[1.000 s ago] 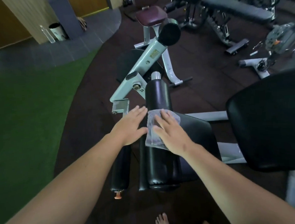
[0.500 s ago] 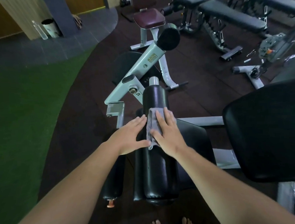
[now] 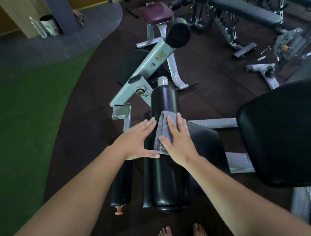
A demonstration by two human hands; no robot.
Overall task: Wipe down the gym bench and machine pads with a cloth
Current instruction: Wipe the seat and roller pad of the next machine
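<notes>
**Cloth flat on the roller pad, wipe under way**

Cloth (image 3: 163,131), grey and folded, lies on top of the long black pad (image 3: 164,101), about midway along it. The right hand (image 3: 179,143) presses it down with straight fingers (image 3: 171,124) and grips nothing. The cloth shows beside its thumb and past its fingertips. The left hand (image 3: 136,142) is likewise flat and released, laid against the pad's left flank. Its thumb reaches across close to the cloth's near edge, seemingly to steady the roller.

Judging by this, the step in hand is wiping the top of this pad. The far stretch up to the metal cap (image 3: 162,81) and the near end both look yet to be covered, though no wet trail shows to prove it. The next move calls for a firm slide of the cloth along the roller, then round its sides, with the left hand stopping the roller from turning. After that the slim pad (image 3: 120,185) on the left, the seat (image 3: 205,144) and the big pad (image 3: 283,135) at right wait, with the benches (image 3: 244,10) beyond.
</notes>
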